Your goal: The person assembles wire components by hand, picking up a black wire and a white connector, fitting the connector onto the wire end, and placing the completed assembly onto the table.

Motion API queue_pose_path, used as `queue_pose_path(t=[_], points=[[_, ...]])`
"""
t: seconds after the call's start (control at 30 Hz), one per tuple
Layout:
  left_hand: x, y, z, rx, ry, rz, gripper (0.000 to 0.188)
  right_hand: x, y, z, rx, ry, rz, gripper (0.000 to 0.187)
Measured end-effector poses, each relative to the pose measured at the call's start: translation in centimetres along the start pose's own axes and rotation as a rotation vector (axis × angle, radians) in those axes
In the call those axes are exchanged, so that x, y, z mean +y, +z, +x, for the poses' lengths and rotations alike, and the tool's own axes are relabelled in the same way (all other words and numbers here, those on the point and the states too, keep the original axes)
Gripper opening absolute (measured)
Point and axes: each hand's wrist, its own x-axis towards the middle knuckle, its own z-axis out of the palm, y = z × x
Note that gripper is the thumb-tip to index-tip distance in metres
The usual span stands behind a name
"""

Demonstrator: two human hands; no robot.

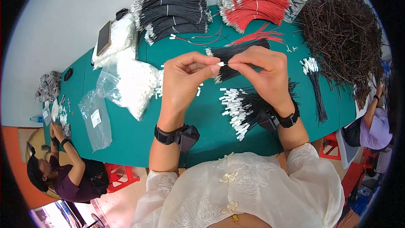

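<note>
Above the green table, my left hand (182, 76) pinches a small white connector housing (220, 64) between thumb and forefinger. Close to it, my right hand (268, 74) pinches the end of a thin black wire (228, 63), mostly hidden by the fingers. The wire tip points at the housing; whether it has entered, I cannot tell. Behind my hands lies a bundle of black wires (244, 52) with metal ends. Below my right hand spreads a pile of black wires with white connectors (234, 107). Left of my hands, loose white housings spill from a clear plastic bag (135, 84).
Bundled black wires (173, 10) and red wires (257, 2) stand at the back. A large heap of dark brown pieces (341, 33) and a lidded jar (297, 4) are back right. An empty plastic bag (96, 122) lies left. Co-workers sit at both sides.
</note>
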Motion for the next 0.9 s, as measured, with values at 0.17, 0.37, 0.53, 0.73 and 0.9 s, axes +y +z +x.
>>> queue_pose_path(t=[0.17, 0.37, 0.53, 0.73, 0.9], points=[[0.0, 0.2, -0.2, -0.001, -0.025, 0.02, 0.014, 0.3, 0.2, -0.1, -0.014, -0.008, 0.0, 0.009], [-0.3, 0.0, -0.2, -0.012, -0.031, 0.041, 0.014, 0.3, 0.3, -0.2, -0.016, -0.014, 0.009, 0.009], [-0.7, -0.4, 0.5, -0.071, 0.018, 0.266, 0.016, 0.8, -1.1, -0.8, -0.184, 0.151, -0.072, 0.008], [-0.4, -0.8, 0.9, -0.037, 0.095, 0.358, 0.019, 3.8, -2.2, -5.1, -0.557, 0.108, -0.234, 0.026], [-0.3, -0.6, 0.5, -0.072, 0.084, 0.402, 0.017, 4.9, -3.9, -7.1, -0.612, 0.079, -0.309, 0.055]])
